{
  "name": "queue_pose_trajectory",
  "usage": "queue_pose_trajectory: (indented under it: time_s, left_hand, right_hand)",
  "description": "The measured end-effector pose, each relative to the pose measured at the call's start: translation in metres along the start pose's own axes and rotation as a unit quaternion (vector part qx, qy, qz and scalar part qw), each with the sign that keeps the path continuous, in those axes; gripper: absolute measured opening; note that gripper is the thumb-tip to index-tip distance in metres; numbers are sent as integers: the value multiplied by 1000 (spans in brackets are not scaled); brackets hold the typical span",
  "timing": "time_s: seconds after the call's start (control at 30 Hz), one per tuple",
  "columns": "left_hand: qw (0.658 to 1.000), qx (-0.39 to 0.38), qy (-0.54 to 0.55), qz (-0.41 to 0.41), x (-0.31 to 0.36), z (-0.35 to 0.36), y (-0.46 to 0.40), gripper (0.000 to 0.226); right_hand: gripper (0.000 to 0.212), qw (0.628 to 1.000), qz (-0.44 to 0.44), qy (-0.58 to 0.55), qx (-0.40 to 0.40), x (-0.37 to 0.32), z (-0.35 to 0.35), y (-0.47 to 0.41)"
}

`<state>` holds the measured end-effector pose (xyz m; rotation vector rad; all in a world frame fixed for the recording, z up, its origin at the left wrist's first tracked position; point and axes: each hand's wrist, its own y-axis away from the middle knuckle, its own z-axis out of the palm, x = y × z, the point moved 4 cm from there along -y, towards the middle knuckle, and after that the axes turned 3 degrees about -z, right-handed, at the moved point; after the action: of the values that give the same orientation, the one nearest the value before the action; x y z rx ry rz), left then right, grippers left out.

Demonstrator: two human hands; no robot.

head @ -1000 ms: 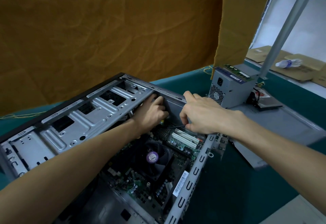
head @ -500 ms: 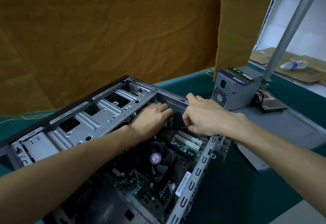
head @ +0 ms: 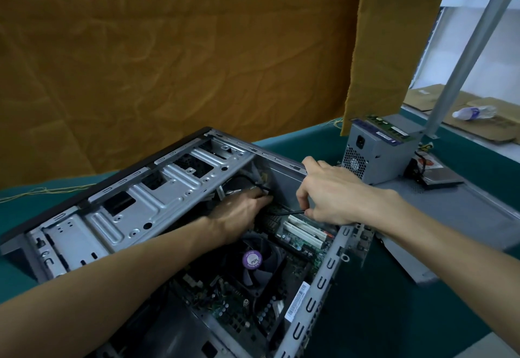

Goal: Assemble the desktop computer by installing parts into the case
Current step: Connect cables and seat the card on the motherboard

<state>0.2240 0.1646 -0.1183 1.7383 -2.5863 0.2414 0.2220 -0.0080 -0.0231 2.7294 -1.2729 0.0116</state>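
Mustard-orange cloth (head: 174, 70) fills the upper left; teal table cover (head: 394, 315) at lower right. Silver-grey case (head: 157, 202) at centre, purple-labelled black fan (head: 253, 262), green motherboard (head: 295, 233) with white slots (head: 305, 231).

Orange cloth (head: 168, 70) hangs behind the green tbl (head: 394, 315); plastic bottle (head: 474, 111) lies on flat cardboard (head: 464, 126), far right.

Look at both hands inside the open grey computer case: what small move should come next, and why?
Probably guide the thin black cable down to its connector. The right hand pinches it just above the green motherboard, while the left hand reaches deep into the open grey metal computer case at the cable's other end. Whether it is already plugged in is hidden.
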Motion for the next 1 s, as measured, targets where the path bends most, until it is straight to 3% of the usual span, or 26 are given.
queue_pose_trajectory:
  time_s: [0.37, 0.83, 1.0]
  left_hand:
    - [996, -4, -89, 29, 0, 7, -5, 65]
    - [998, -26, -38, 30, -11, 9, -10, 62]
    - [998, -3, 67, -5, -10, 6, -1, 73]
  right_hand:
    - [17, 1000, -9, 8, 7, 3, 4, -2]
    - [15, 1000, -12, 0, 6, 3, 4, 0]
    - [15, 1000, -9, -3, 7, 3, 4, 0]
